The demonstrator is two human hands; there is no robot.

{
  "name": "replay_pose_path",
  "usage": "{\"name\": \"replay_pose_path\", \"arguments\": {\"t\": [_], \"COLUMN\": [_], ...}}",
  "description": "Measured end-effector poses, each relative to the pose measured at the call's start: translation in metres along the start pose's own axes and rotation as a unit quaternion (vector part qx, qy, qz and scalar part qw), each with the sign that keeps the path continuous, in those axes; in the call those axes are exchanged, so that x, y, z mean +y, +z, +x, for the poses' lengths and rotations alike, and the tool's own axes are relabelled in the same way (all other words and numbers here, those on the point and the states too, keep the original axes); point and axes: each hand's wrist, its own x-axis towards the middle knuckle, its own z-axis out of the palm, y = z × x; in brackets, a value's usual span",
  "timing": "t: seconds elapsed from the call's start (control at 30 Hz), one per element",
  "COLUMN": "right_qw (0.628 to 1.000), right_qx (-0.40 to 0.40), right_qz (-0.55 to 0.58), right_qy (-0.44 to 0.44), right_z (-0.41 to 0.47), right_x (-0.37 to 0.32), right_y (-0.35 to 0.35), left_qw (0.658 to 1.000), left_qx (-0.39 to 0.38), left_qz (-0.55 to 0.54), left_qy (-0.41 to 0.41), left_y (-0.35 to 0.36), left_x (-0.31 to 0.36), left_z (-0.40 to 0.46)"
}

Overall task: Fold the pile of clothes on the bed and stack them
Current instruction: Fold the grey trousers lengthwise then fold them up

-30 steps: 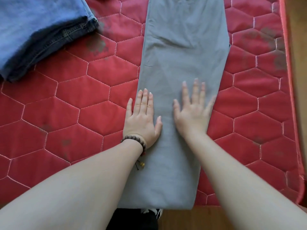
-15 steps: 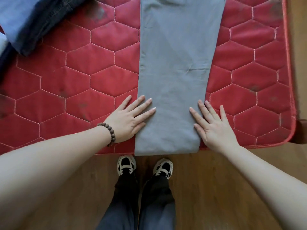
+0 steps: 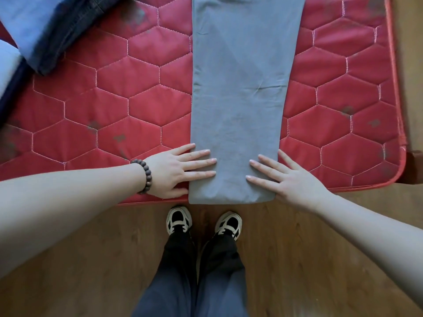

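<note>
A long grey garment, folded lengthwise into a narrow strip, lies flat on the red quilted mattress and runs away from me. Its near end hangs just over the mattress edge. My left hand, with a bead bracelet on the wrist, rests flat at the strip's near left edge, fingers spread onto the cloth. My right hand lies flat on the near right corner, fingers apart. Neither hand grips the fabric.
Folded blue jeans lie at the far left of the mattress, beside a pale cloth at the left edge. The mattress's right edge borders wooden floor. My feet in black-and-white shoes stand by the near edge.
Both hands slid from the middle of the grey strip down to its near end and moved apart to its two edges. The view tilted down, showing the floor and my feet.
</note>
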Motion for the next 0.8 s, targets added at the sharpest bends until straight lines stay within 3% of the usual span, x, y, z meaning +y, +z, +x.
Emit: {"name": "replay_pose_path", "arguments": {"t": [0.33, 0.43, 0.47, 0.53, 0.67, 0.7, 0.73, 0.8], "right_qw": [0.99, 0.97, 0.93, 0.801, 0.603, 0.536, 0.472, 0.369], "right_qx": [-0.006, -0.013, -0.026, -0.037, 0.018, 0.006, -0.01, -0.046], "right_qz": [0.069, 0.244, 0.351, 0.54, 0.688, 0.72, 0.743, 0.771], "right_qy": [-0.123, 0.014, 0.106, 0.255, 0.403, 0.44, 0.475, 0.517], "right_z": [0.001, 0.01, 0.016, 0.03, 0.072, 0.082, 0.091, 0.104], "right_x": [-0.026, -0.039, -0.04, -0.03, 0.019, 0.032, 0.043, 0.063], "right_y": [0.001, -0.021, -0.037, -0.069, -0.106, -0.106, -0.107, -0.1], "left_qw": [0.999, 0.999, 0.999, 0.999, 0.98, 0.954, 0.907, 0.765], "left_qx": [-0.031, -0.037, -0.034, -0.008, 0.127, 0.172, 0.199, 0.198], "left_qz": [-0.001, -0.013, -0.018, -0.032, -0.132, -0.202, -0.297, -0.486], "left_qy": [-0.012, -0.015, -0.019, -0.029, -0.074, -0.137, -0.222, -0.374], "left_y": [0.003, 0.002, 0.002, 0.003, -0.003, -0.009, -0.024, -0.05], "left_x": [0.015, 0.013, 0.012, 0.011, 0.015, 0.018, 0.021, 0.015], "left_z": [0.001, 0.001, 0.001, 0.002, 0.009, 0.014, 0.02, 0.037]}}
